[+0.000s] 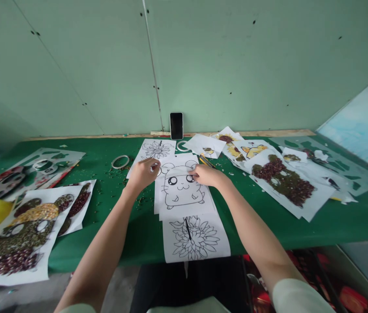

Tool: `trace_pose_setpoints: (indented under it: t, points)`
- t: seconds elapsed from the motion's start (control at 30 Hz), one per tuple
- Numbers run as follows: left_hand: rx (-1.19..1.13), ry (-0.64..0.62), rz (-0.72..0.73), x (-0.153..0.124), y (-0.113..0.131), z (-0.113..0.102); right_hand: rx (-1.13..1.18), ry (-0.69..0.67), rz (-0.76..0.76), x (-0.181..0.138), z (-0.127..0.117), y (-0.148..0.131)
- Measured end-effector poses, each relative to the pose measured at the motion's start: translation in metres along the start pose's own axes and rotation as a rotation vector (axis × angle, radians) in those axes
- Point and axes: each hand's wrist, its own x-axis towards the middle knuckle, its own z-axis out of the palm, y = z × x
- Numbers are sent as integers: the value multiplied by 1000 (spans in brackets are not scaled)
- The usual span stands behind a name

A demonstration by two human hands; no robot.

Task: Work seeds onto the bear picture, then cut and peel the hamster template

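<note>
My left hand hangs just above the upper left of the hamster drawing, fingers curled in and thumb brought toward the forefinger; a pale round shape shows beside the fingertips, but I cannot tell whether I am gripping it. My right hand has its thumb and forefinger drawn together over the hamster's eye on that side, and whether they pinch something thin or only press on the paper I cannot tell. The drawing lies in front of me on the green tabletop, in the middle between my forearms, its lower edge meeting a flower drawing that reaches almost to the table's front edge. That nearness is one risk: if my body or an arm brushes the flower drawing, it could slide or crease and drag the layers out of line. A sideways tug from my right fingertips could skew the hamster drawing or tear it, since paper gives little under an uneven pull. Loose seeds lie scattered to the left of the sheets; any that work underneath would leave bumps and keep the paper from lying flat. The yellow cutter rests just beyond my right hand, and I cannot see whether its blade is out; if it is, a careless reach could nick a finger or slice a sheet.
</note>
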Motion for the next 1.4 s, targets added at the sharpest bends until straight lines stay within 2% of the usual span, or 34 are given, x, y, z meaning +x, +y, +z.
trace_pose_setpoints:
  t: [0.27, 0.47, 0.73, 1.1, 1.17, 1.27, 1.33, 1.4]
  points:
    - [13, -62, -32, 1, 1, -3, 11, -78, 106, -8, -11, -19]
    - [26, -99, -69, 2, 4, -5, -12, -110, 87, -11, -15, -27]
    - [42, -86, -35, 2, 2, -4, 11, -137, 95, -13, -15, -29]
    - [36, -100, -54, 2, 2, -4, 23, -119, 53, -12, -11, -32]
    - [42, -107, -57, 2, 2, -5, 25, -86, 9, -10, -11, -29]
    - [45, -142, -91, 2, 3, -6, -11, 65, -43, -8, -15, -19]
    - [50, -166, -113, 2, 4, -7, -51, 169, -20, -8, -19, -12]
    - [55, -177, -122, 2, 5, -8, -76, 206, 31, -9, -22, -6]
